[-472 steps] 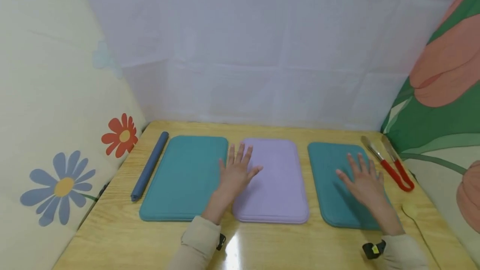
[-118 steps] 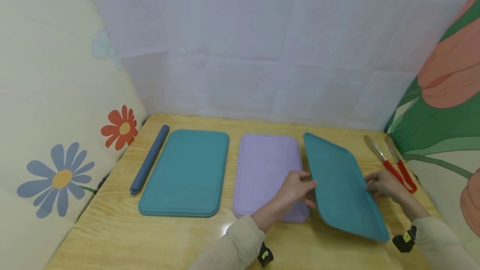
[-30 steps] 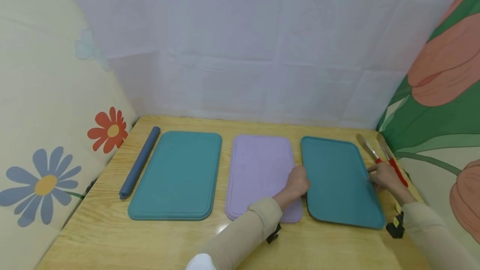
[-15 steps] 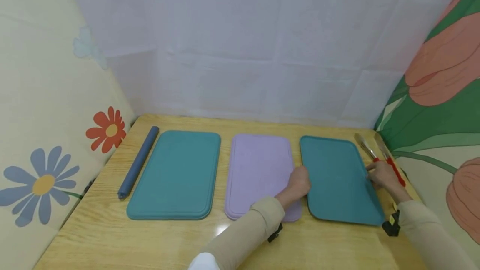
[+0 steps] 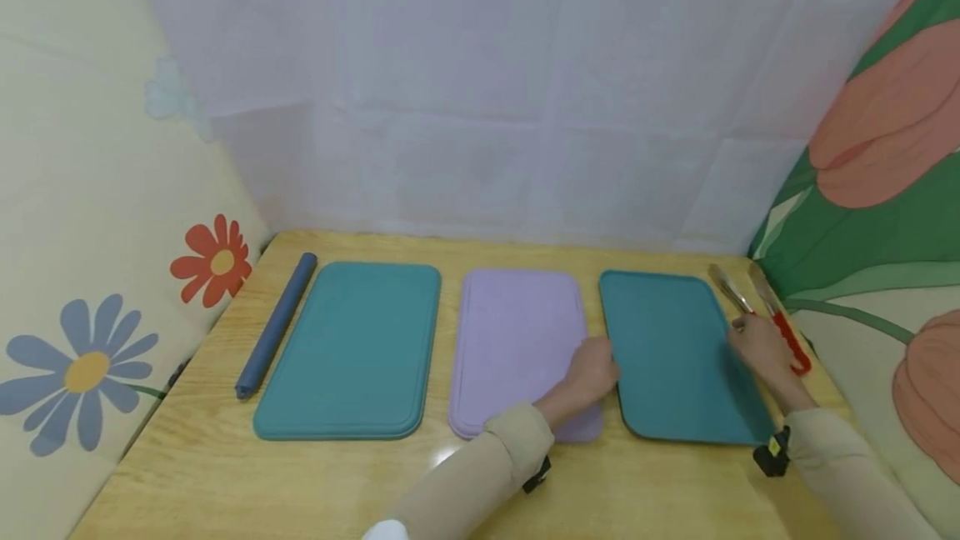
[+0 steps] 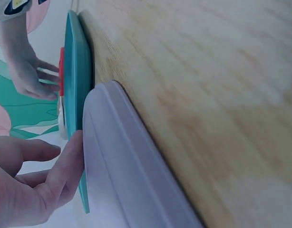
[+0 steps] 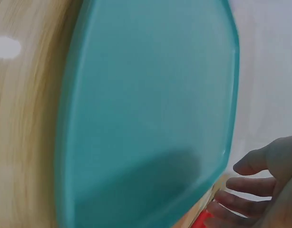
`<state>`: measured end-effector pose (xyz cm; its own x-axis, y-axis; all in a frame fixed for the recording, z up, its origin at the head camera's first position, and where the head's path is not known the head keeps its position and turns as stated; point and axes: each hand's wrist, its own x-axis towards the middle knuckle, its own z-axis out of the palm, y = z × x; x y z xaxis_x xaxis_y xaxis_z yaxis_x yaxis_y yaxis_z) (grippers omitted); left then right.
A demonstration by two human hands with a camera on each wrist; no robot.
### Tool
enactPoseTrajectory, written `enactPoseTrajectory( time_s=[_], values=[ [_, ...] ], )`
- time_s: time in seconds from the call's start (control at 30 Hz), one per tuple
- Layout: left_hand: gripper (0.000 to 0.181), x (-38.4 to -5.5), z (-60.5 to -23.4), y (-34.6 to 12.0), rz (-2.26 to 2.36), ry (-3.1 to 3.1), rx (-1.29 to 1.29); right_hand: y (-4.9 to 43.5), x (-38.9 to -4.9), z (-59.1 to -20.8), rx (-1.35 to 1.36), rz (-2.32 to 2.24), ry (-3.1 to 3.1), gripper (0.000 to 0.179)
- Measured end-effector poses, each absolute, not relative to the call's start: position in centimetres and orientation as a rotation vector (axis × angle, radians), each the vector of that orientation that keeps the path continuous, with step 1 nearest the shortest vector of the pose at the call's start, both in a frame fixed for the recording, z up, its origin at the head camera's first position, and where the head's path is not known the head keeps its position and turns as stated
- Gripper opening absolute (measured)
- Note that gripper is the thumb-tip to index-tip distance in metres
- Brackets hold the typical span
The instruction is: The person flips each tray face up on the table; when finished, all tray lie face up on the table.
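Note:
On the right of the wooden table lies a teal tray (image 5: 667,357), its hollow side up and a low rim (image 7: 235,95) around it. My left hand (image 5: 591,369) is at its left edge, over the purple tray (image 5: 517,340). In the left wrist view the left thumb and forefinger stand apart, a fingertip (image 6: 75,142) right where the purple and teal edges meet. My right hand (image 5: 759,348) is just beyond the teal tray's right edge. Its loosely bent fingers (image 7: 248,186) hold nothing in the right wrist view.
Another teal tray (image 5: 348,348) lies face down on the left, like the purple one. A dark blue roll (image 5: 277,323) is at the far left. Red-handled metal tongs (image 5: 787,340) lie behind my right hand. Cloths with printed flowers hang at both sides, a white one behind.
The right teal tray lay face down at first, was tilted up between both hands, and now lies hollow side up. In the last half second my right hand has come off its right edge.

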<state>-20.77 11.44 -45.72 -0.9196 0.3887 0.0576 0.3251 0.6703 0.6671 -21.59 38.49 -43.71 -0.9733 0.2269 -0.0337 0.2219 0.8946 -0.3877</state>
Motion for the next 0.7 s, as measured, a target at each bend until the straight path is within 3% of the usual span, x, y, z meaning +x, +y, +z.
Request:
enactPoseTrajectory(
  time_s=[0.1, 0.23, 0.43, 0.7],
  values=[
    [0.03, -20.6, -45.1, 10.8, 1.164, 2.755, 0.619, 37.3, -21.8, -43.6, -0.254, 0.627, -3.002, 0.038],
    [0.012, -20.0, -44.2, 9.8, 1.172, 2.758, 0.609, 35.5, -21.6, -43.5, -0.128, 0.726, -2.96, 0.037],
    [0.027, -19.2, -43.5, 7.6, 0.993, 2.917, 0.54, 32.9, -21.5, -43.2, -0.055, 0.886, -2.922, 0.039],
    [0.032, -19.5, -43.6, 4.0, 0.812, 3.115, 0.471, 30.2, -21.7, -43.0, -0.069, 0.955, -2.91, 0.041]
  ],
)
